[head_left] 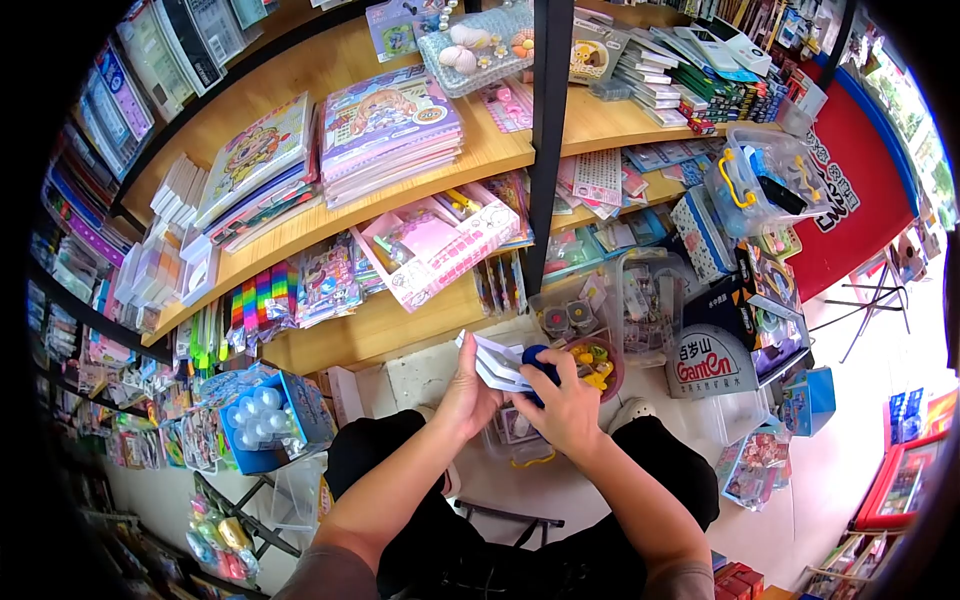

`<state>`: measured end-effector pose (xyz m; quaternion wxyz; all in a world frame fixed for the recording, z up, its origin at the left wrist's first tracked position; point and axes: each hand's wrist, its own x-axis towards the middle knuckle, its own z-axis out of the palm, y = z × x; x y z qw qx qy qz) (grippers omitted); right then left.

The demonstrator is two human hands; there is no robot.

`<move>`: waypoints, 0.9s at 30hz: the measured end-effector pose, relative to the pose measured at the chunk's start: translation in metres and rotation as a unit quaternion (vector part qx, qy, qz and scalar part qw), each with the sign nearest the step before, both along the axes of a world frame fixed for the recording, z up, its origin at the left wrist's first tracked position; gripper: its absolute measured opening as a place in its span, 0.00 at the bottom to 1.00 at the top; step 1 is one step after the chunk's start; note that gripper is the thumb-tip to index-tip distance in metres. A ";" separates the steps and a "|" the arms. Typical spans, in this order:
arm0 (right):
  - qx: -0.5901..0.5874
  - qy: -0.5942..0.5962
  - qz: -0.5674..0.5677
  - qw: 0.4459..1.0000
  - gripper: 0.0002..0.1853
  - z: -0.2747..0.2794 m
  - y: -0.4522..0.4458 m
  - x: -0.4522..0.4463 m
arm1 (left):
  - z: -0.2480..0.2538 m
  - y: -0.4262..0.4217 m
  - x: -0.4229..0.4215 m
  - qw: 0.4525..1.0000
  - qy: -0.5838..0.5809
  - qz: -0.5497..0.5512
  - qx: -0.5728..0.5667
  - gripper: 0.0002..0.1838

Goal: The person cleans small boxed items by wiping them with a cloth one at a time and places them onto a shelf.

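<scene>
White, thin-walled material: an angular panelled piece (492, 362) was noted just below the foot of the black post (549, 130), slightly to its left, held up off the floor. It was judged light and fairly stiff, liable to crease if card; whether card or plastic could not be told. A hold by the outer edges was thought safest, with no squeezing of the panels. At its left side it was clamped between thumb and fingers of the left hand (468, 400). The fingers of the right hand (567, 407) were curled onto a dark blue rounded thing (538, 358), directly below the post, beside the white panels. This was judged light, possibly slippery, best gripped round its sides. Appearance: pale planes at angles, no print made out; the blue deep, partly covered by fingers.
</scene>
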<state>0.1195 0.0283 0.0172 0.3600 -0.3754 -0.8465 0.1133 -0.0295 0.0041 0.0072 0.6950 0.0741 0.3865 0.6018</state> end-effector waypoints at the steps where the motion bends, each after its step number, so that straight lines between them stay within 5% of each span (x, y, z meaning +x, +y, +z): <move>1: 0.003 0.001 0.004 1.000 0.18 -0.001 0.000 0.000 | -0.001 0.000 0.000 1.000 0.000 0.002 -0.003 0.36; 12: -0.001 0.014 0.014 1.000 0.17 -0.006 0.000 -0.003 | -0.020 0.000 -0.003 1.000 -0.006 0.007 -0.008 0.35; 15: 0.011 0.027 -0.010 1.000 0.17 -0.001 0.005 -0.002 | -0.022 0.000 -0.007 0.991 0.115 0.071 -0.022 0.35; 17: 0.014 0.021 -0.016 1.000 0.17 0.003 0.010 0.002 | -0.010 0.001 -0.015 0.884 0.421 0.088 0.184 0.38; 19: 0.011 0.017 -0.019 1.000 0.18 0.011 0.011 0.008 | 0.013 -0.005 -0.028 0.691 0.646 0.039 0.321 0.43; 22: 0.007 0.006 -0.004 1.000 0.18 0.014 0.010 0.013 | 0.021 -0.008 -0.028 0.640 0.675 -0.078 0.358 0.33; 23: 0.007 0.003 0.006 1.000 0.18 0.013 0.008 0.013 | 0.021 -0.008 -0.025 0.675 0.647 -0.051 0.351 0.25; 27: -0.025 -0.008 0.027 0.999 0.20 0.018 0.002 0.012 | 0.012 -0.008 -0.032 0.715 0.599 -0.053 0.356 0.21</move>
